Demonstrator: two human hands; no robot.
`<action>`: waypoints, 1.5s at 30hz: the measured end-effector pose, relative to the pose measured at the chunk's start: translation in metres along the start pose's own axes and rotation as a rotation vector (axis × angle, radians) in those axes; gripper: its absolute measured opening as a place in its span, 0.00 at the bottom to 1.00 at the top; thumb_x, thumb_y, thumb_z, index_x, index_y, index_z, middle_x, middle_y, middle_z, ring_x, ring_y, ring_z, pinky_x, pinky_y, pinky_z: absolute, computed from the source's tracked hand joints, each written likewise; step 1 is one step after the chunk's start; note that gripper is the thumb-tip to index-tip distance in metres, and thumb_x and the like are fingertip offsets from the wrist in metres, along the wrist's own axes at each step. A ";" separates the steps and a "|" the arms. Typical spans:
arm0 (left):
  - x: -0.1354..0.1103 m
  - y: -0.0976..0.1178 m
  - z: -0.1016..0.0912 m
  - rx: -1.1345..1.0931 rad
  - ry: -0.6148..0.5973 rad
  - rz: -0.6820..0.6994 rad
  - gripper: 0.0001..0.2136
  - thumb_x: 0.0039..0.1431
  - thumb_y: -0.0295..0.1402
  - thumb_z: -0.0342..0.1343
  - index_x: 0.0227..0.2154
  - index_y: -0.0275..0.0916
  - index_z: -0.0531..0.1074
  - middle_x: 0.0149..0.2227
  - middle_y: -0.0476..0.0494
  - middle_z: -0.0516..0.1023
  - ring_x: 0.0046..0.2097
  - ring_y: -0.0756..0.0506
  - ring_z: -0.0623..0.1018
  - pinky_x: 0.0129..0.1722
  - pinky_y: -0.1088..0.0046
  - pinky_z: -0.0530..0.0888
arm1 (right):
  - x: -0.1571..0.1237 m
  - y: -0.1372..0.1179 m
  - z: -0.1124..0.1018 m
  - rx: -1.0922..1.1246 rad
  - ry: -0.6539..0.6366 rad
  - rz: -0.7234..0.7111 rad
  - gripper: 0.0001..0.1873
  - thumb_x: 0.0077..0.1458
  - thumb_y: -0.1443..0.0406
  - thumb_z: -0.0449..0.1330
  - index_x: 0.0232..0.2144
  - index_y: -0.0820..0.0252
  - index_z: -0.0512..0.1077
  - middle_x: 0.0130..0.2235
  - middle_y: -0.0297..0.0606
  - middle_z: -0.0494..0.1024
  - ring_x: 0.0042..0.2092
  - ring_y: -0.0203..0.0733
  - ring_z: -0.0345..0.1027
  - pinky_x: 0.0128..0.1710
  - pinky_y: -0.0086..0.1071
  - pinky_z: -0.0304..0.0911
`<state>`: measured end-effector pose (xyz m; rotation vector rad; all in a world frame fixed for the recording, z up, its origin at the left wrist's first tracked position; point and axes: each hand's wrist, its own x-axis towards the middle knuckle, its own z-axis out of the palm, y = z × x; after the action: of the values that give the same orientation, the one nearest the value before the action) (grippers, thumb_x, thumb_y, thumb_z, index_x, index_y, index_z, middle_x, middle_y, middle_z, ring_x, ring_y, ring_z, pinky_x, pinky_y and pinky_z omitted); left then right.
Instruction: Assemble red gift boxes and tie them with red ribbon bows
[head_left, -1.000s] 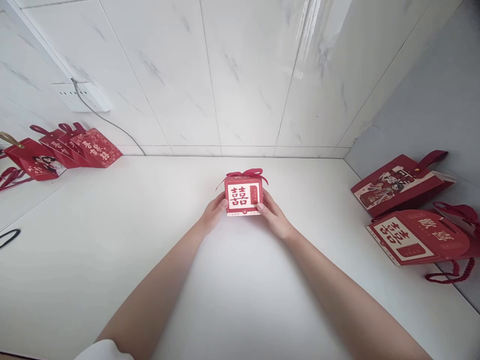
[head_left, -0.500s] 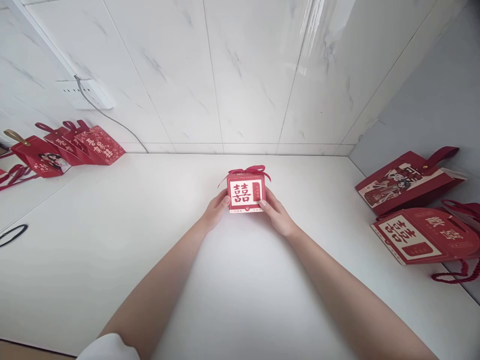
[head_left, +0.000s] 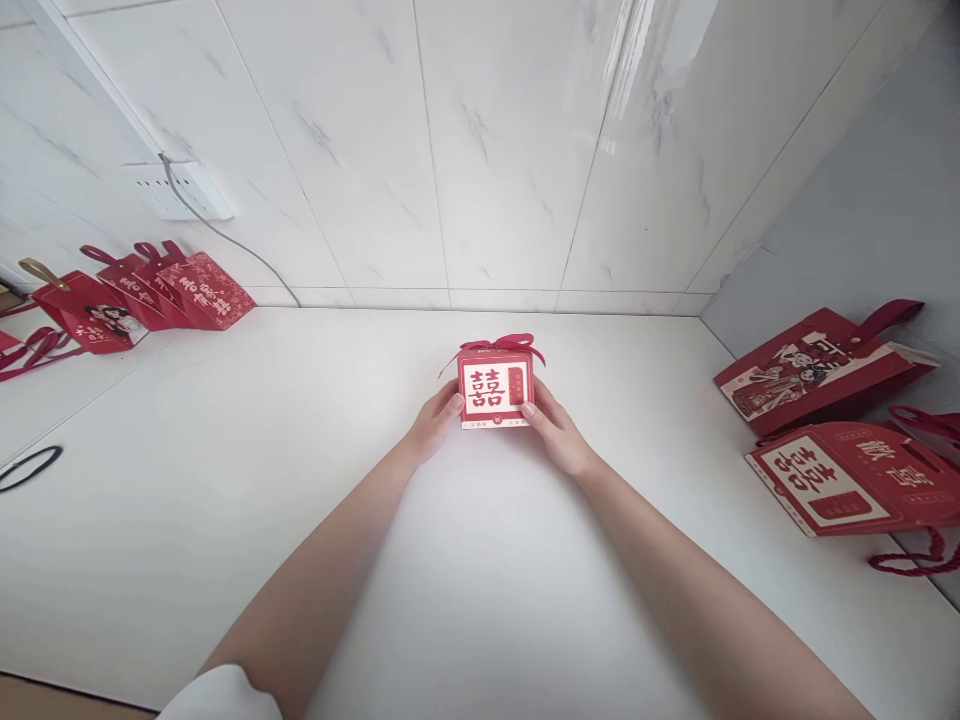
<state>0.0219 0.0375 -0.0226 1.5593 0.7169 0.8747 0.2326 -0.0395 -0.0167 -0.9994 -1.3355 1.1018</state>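
Observation:
A small red gift box (head_left: pixel 495 385) with a white panel, a red double-happiness character and a red ribbon bow on top stands upright on the white counter (head_left: pixel 300 480). My left hand (head_left: pixel 433 425) grips its left side, thumb against the front edge. My right hand (head_left: pixel 555 432) grips its right side the same way. Both arms stretch forward from the bottom of the view.
Two red gift bags (head_left: pixel 821 375) (head_left: pixel 851 478) with cord handles lie flat at the right edge. Several red bags (head_left: pixel 142 290) lean at the far left under a wall socket (head_left: pixel 187 190) with a grey cable. The marble-tiled wall stands behind. A black loop (head_left: pixel 30 467) lies at the left edge.
The box and both hands have stayed as they were; only the view has shifted slightly.

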 end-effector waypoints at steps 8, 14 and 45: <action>0.000 -0.001 -0.001 -0.009 -0.003 0.005 0.29 0.59 0.53 0.49 0.57 0.40 0.64 0.58 0.38 0.69 0.59 0.35 0.69 0.56 0.57 0.66 | 0.000 0.000 0.001 -0.004 0.001 -0.006 0.33 0.60 0.49 0.54 0.64 0.47 0.53 0.62 0.35 0.64 0.62 0.48 0.57 0.61 0.46 0.54; 0.000 -0.001 -0.001 -0.014 -0.012 0.005 0.28 0.60 0.52 0.49 0.57 0.39 0.64 0.58 0.37 0.69 0.59 0.35 0.69 0.57 0.56 0.65 | 0.000 -0.001 0.001 0.002 -0.008 -0.004 0.31 0.60 0.50 0.54 0.63 0.46 0.55 0.61 0.34 0.65 0.62 0.48 0.58 0.62 0.46 0.54; -0.001 0.002 0.001 -0.015 -0.012 -0.009 0.31 0.58 0.54 0.50 0.58 0.39 0.63 0.59 0.36 0.68 0.59 0.34 0.69 0.57 0.57 0.65 | 0.001 0.003 0.001 0.033 0.008 -0.002 0.31 0.60 0.50 0.54 0.62 0.47 0.55 0.61 0.36 0.65 0.61 0.48 0.58 0.60 0.46 0.55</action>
<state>0.0221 0.0361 -0.0206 1.5455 0.7064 0.8621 0.2318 -0.0381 -0.0199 -0.9771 -1.3076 1.1143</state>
